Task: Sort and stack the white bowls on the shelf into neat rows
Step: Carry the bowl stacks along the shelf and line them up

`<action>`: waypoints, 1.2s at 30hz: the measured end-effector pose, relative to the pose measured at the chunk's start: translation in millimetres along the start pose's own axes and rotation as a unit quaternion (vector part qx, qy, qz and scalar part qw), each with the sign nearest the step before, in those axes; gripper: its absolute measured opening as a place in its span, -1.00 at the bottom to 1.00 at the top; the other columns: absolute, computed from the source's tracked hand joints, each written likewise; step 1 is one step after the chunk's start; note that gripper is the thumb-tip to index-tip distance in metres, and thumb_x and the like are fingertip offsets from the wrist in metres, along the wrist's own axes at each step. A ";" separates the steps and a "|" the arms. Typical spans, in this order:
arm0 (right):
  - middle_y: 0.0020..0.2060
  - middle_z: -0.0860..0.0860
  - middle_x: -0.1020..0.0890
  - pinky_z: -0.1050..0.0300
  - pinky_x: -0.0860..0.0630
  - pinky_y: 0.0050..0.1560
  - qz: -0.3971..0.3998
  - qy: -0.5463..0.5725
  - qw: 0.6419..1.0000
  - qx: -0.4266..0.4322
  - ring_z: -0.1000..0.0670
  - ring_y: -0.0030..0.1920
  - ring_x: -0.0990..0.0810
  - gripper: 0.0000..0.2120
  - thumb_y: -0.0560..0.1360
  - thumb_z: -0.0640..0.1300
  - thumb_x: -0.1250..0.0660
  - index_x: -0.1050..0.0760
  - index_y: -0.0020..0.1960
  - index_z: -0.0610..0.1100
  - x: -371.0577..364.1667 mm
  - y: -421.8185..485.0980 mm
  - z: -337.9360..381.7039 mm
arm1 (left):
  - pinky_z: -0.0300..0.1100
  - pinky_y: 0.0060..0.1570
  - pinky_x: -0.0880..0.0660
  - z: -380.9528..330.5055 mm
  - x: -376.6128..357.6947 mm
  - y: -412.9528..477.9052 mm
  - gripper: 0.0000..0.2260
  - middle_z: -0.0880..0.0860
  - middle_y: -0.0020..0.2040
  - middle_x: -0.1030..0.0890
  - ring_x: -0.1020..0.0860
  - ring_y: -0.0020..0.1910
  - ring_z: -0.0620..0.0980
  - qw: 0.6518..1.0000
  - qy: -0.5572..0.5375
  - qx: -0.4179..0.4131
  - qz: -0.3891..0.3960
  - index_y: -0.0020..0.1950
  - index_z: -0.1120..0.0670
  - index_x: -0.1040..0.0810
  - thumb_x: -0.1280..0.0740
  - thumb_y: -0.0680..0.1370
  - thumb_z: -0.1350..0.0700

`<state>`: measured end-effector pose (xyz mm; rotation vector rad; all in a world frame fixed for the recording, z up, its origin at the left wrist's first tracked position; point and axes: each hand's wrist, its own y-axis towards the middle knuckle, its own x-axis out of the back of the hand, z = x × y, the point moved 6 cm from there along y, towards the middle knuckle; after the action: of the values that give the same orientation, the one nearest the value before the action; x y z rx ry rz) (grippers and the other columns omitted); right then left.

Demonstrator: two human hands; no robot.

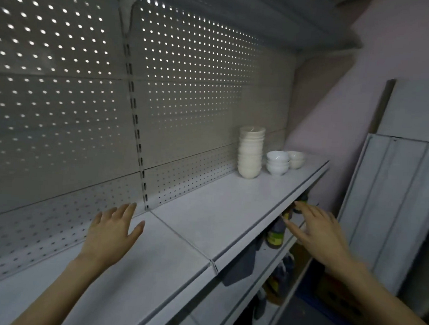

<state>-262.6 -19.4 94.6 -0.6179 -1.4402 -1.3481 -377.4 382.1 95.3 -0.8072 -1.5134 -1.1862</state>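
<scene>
White bowls [250, 152] sit in three uneven stacks at the far right end of the shelf [205, 212], well beyond the left hand [113, 231] and right hand [322, 234], both spread and empty, so I'd step closer and lift each stack from its base.

Probably a shop stockroom: pegboard-backed metal shelving [205, 207], bottles [275, 235] on the dim lower shelf.

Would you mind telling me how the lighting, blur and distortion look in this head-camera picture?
Head view: dim overall; bright spots glare through the perforated back panel; wide-angle distortion bows the slotted upright; the right hand looks slightly blurred; the white bowl stacks are fairly sharp.
</scene>
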 end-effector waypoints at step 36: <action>0.53 0.03 0.05 -0.06 0.05 0.50 0.131 -0.052 0.987 -0.078 -0.01 0.52 0.04 -0.27 0.53 0.31 0.02 0.21 0.53 -0.01 -87.0 263.6 -398.0 | -0.05 0.43 -0.19 -403.2 -149.8 297.5 -0.44 0.03 0.52 -0.25 -0.29 0.45 0.06 0.993 -0.091 -0.006 0.072 0.55 0.07 -0.14 -0.01 0.62 -0.19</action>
<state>128.9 -304.5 63.5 -0.9576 -1.2914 -1.2414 57.1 96.7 38.3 -1.0386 -1.5658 -1.0391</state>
